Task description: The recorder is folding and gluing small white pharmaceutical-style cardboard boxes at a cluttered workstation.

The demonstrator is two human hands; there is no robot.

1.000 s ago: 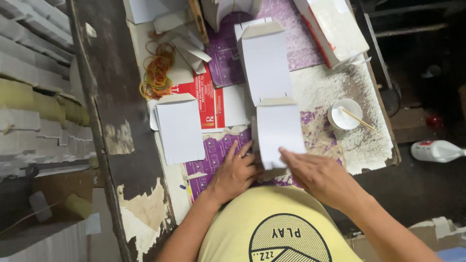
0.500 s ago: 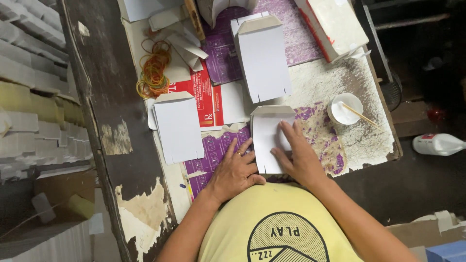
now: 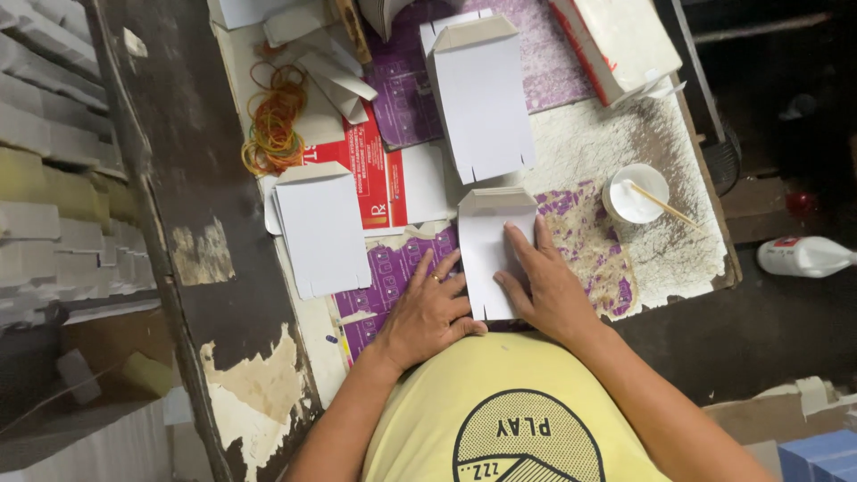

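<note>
Both hands lie flat, fingers spread, grasping nothing: left hand [image 3: 428, 312] beside the white card box [image 3: 494, 254], right hand [image 3: 544, 286] pressing on it at table [image 3: 223, 268] front, prob. to keep it flat. Glue cup [image 3: 636, 193] stands nearby to the right.

Folded white carton blank [image 3: 494, 254] near bench edge, flat under both hands. A larger stack of white carton blanks [image 3: 482, 94] lies beyond it, a second white stack [image 3: 321, 228] to its left. Red-and-white flattened carton [image 3: 375, 170] between the stacks. Purple printed sheets [image 3: 393, 272] beneath. White box with red edge [image 3: 620, 40] far right, tilted. White bottle [image 3: 803, 256] lies off bench, right.
</note>
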